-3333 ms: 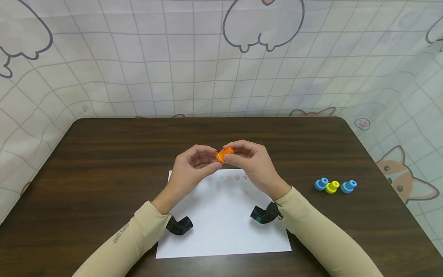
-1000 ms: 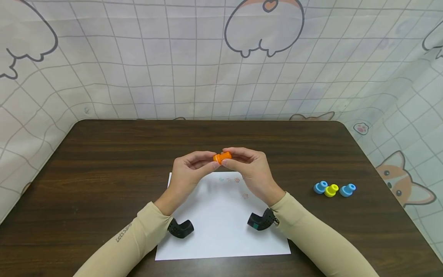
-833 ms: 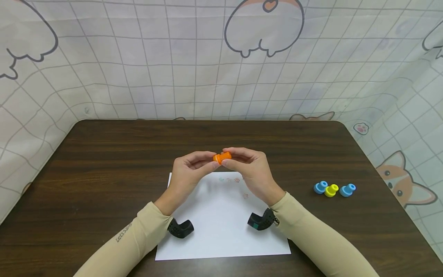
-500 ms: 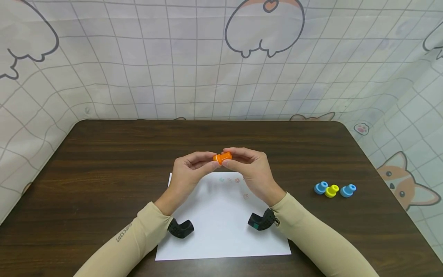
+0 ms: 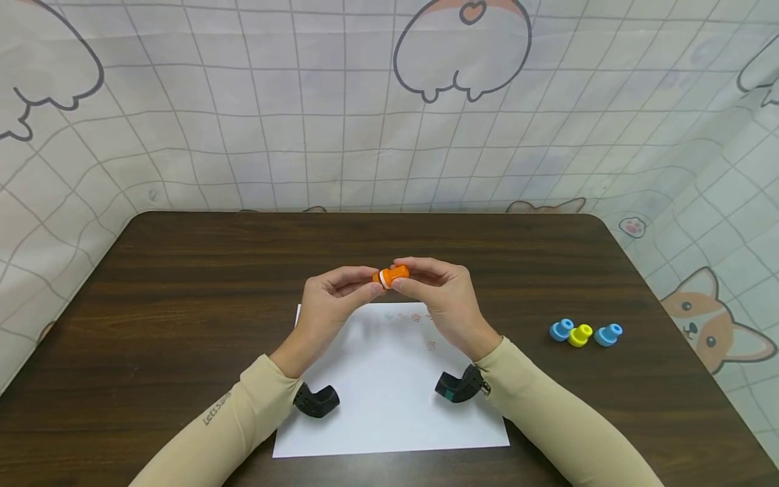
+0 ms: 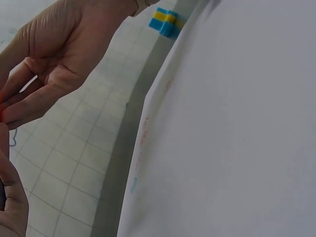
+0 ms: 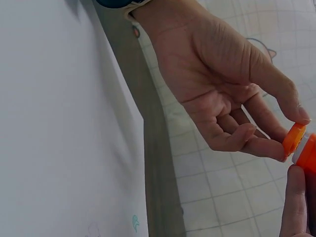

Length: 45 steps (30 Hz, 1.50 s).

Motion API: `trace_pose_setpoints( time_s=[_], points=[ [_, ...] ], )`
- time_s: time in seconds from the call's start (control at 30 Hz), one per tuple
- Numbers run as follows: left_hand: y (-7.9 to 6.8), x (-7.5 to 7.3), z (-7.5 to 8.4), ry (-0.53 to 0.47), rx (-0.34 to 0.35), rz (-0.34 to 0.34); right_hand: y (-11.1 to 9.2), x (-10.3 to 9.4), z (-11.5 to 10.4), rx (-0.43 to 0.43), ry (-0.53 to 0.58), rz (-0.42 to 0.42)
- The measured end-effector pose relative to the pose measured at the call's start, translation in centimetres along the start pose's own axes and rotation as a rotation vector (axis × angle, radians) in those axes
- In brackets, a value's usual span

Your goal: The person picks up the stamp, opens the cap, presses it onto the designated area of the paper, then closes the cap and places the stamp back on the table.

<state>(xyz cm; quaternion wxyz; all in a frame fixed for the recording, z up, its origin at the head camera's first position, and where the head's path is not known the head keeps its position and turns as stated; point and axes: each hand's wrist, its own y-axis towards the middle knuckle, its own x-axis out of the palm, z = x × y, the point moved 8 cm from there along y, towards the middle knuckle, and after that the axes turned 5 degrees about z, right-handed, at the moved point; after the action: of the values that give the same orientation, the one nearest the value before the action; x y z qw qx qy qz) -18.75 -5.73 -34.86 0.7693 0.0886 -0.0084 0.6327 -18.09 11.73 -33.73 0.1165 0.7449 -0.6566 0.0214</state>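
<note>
A small orange toy stamp is held between both hands, above the far edge of a white sheet of paper. My left hand pinches its flat orange cap between thumb and finger. My right hand grips the orange body, thumb in front. A white band shows between cap and body. Along the paper's far edge run several small printed marks, reddish and one teal; another reddish flower lies nearer. The left wrist view catches only a sliver of the stamp.
Two blue stamps, one apart and one beside a yellow stamp, stand on the dark wooden table at right. Black wrist cameras hang over the paper. A grid-patterned cloth rises behind the table.
My left fingers have closed onto the stamp's left end since the oldest frame, and the stamp has tipped flatter. Since half a second ago, the white band between cap and body has widened.
</note>
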Motion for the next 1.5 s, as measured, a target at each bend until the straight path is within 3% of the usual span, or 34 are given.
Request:
trace_pose_setpoints(
  time_s=[0.3,0.8,1.2,1.5],
  points=[
    [-0.1,-0.8,0.8,0.036,0.024,0.007,0.0,-0.7,-0.3,-0.004,-0.019,0.024],
    [-1.1,-2.6,0.7,0.102,-0.028,0.045,-0.6,-1.7,-0.3,0.007,-0.239,0.023],
    [-1.9,-3.7,-0.2,-0.007,-0.089,0.054,-1.1,-1.7,0.8,0.022,-0.369,-0.001],
    [-2.2,-4.2,-0.9,-0.025,-0.109,0.052,-1.2,-1.4,1.4,0.04,-0.422,-0.039]
  ],
)
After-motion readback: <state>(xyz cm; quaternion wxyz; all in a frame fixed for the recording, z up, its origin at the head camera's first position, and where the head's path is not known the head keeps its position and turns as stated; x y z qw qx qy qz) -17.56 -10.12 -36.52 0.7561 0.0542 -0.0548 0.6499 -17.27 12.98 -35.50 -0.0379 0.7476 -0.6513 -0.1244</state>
